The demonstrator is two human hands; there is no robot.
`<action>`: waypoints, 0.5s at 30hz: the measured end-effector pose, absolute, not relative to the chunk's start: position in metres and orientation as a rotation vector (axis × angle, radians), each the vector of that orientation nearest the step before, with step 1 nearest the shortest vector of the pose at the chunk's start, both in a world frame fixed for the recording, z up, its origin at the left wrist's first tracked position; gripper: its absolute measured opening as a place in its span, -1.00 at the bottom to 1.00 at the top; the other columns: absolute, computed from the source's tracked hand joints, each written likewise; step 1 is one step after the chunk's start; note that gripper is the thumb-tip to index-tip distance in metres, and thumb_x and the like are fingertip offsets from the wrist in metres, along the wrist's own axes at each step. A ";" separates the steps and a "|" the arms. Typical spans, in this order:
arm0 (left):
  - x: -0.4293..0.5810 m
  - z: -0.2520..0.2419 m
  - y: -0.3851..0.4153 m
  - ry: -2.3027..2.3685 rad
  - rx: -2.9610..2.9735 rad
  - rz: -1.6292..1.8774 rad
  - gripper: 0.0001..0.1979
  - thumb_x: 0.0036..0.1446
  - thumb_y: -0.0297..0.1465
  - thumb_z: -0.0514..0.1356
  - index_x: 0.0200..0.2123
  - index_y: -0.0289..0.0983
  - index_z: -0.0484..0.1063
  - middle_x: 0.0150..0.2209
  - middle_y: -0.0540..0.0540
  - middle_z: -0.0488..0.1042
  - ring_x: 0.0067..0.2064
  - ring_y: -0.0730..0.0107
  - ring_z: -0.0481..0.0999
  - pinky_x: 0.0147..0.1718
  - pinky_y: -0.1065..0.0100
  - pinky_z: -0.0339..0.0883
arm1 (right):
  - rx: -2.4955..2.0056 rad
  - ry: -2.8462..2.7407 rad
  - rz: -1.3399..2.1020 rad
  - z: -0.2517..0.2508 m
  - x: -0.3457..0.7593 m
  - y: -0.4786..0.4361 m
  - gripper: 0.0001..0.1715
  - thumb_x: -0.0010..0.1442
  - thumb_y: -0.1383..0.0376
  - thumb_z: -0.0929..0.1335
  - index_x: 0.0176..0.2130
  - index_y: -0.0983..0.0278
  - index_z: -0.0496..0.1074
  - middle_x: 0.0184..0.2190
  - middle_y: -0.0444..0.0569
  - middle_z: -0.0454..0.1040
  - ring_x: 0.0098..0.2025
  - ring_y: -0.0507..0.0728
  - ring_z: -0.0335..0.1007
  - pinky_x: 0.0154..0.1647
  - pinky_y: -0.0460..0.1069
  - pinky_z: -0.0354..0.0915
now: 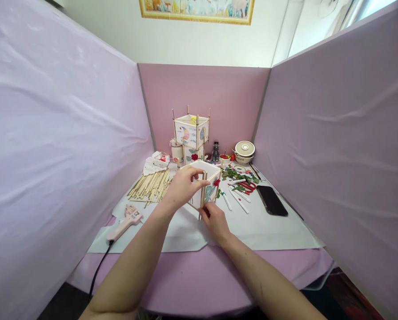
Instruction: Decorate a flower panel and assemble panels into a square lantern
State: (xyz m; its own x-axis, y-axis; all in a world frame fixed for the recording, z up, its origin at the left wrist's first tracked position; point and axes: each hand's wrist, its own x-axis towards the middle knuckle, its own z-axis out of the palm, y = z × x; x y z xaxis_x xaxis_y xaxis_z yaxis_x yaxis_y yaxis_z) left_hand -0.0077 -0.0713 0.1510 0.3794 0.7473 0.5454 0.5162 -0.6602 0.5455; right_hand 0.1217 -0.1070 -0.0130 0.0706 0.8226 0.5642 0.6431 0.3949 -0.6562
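A square paper lantern (211, 190) with a frame of thin wooden sticks stands on the white sheet in front of me. Its right panel carries a red flower and blue-green leaves. My left hand (182, 186) pinches the top of the near corner, around the upright wooden sticks (203, 189). Lower down, my right hand (214, 221) has its fingers closed at the foot of that same corner. Behind it stands a taller stacked lantern (191, 132) with painted panels.
Left are a pile of wooden sticks (151, 185) and a pink glue gun (125, 223) with a black cord. Right lie white markers (239, 201), red scissors (248, 187), green leaves (234, 174) and a black phone (272, 200). A lidded bowl (244, 151) stands at the back.
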 end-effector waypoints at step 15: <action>0.010 0.146 -0.059 1.111 1.977 1.149 -0.79 -0.10 -0.24 0.32 -0.52 -0.29 0.53 -0.52 0.01 0.45 -0.44 0.43 0.37 -0.38 0.37 0.23 | -1.338 -1.660 0.351 -0.011 0.139 -0.099 -0.83 0.23 0.34 0.28 -0.41 0.21 0.37 -0.43 -0.13 0.45 -0.36 0.09 0.34 -0.31 -0.06 0.16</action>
State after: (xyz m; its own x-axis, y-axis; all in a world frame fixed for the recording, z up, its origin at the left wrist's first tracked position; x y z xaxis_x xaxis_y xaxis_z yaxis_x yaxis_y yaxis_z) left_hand 0.0098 -0.0594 0.1455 0.2784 0.8754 0.3952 0.3650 -0.4770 0.7995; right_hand 0.1395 -0.0993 -0.0107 0.0401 0.8754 0.4818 0.6053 0.3624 -0.7087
